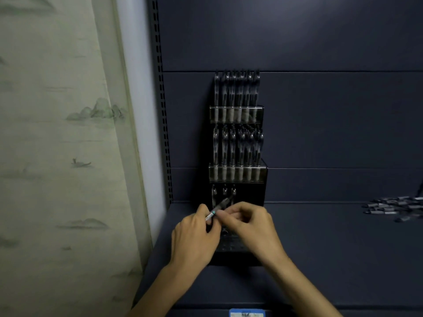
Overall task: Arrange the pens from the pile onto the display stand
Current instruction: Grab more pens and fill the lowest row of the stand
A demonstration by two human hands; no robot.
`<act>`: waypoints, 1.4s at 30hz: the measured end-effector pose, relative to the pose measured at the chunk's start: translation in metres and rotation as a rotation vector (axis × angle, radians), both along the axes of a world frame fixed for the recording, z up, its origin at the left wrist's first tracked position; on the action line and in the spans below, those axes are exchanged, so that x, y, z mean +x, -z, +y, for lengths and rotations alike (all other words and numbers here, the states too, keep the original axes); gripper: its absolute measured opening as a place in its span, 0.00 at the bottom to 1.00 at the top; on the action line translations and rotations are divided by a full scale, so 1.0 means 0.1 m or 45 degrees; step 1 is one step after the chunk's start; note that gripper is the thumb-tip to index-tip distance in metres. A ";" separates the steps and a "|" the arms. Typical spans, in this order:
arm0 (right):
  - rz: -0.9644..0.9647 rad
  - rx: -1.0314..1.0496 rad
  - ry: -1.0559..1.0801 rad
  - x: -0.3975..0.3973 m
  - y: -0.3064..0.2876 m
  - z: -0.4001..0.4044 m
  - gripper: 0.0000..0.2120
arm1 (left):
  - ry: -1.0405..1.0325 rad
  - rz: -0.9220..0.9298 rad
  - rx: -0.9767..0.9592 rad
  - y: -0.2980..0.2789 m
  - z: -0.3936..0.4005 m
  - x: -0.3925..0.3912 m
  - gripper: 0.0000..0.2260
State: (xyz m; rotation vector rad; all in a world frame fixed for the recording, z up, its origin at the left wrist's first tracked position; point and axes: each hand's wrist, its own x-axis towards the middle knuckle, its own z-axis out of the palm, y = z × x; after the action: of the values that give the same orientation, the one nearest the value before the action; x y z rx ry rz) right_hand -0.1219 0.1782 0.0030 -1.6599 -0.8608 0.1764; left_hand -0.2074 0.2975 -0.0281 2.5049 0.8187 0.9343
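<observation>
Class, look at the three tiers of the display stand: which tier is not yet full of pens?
The bottom tier: only three pens stand at its left, while the top tier and middle tier are filled across.

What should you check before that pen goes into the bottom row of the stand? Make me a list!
1. Pen held firmly: ok, both the left hand and the right hand pinch it.
2. Pen pointing the right way: cannot tell, it is tilted and blurred.
3. Room in the bottom row of the display stand: ok, only three pens stand there, at its left end.
4. Next slot easy to see: not ok, the hands cover that part.
5. Upper two rows filled: ok, both look full.
6. More pens waiting: ok, the pile lies on the shelf to the right.
</observation>
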 end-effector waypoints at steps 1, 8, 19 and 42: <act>0.038 0.011 -0.018 -0.01 0.01 0.03 0.09 | 0.042 -0.016 -0.008 0.00 -0.02 0.01 0.09; 0.351 0.240 -0.123 0.07 0.06 0.08 0.10 | 0.272 -0.090 -0.008 0.02 -0.11 0.03 0.05; 0.649 0.503 -0.140 0.14 0.06 0.08 0.08 | 0.248 -0.070 0.183 0.01 -0.09 0.02 0.14; -0.311 0.167 0.316 0.63 0.13 0.07 0.06 | 0.144 -0.071 0.162 0.20 0.28 -0.22 0.10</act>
State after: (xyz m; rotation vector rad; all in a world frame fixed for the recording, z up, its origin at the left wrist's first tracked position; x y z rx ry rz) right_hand -0.0588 0.1851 -0.0102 -1.6685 -0.8192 -0.2534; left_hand -0.2296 0.3255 -0.0485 2.5891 0.6115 1.0417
